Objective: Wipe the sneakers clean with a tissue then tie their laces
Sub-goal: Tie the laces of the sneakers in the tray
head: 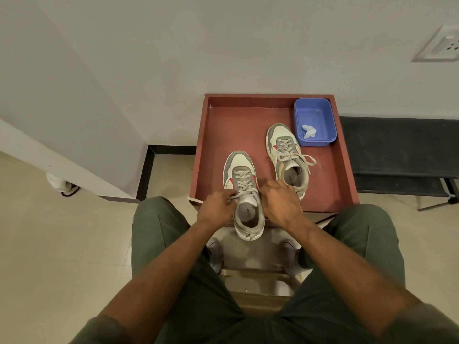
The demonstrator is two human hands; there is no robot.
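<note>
— Two sneakers on the worktop, and both hands on just one of them?

— Yes. The near sneaker sits between the hands, heel hanging over the raised front edge toward the person, probably so the laces come within easy reach. The left hand pinches a lace end that trails out past that hand's outer side, over the rim. The right hand is curled against the other side of the collar; its fingertips are hidden, so I judge it grips the other lace or steadies the shoe, but I cannot tell which.

— And the other shoe?

— The far sneaker lies just beyond the right hand, its laces already in a bow.

— The tissue?

— Crumpled tissue rests in the blue tub, well beyond the right hand in the far corner. Parked there, it suggests wiping is done and only this knot remains.

— Hands together or apart?

— Apart, one each side of the tongue.
</note>
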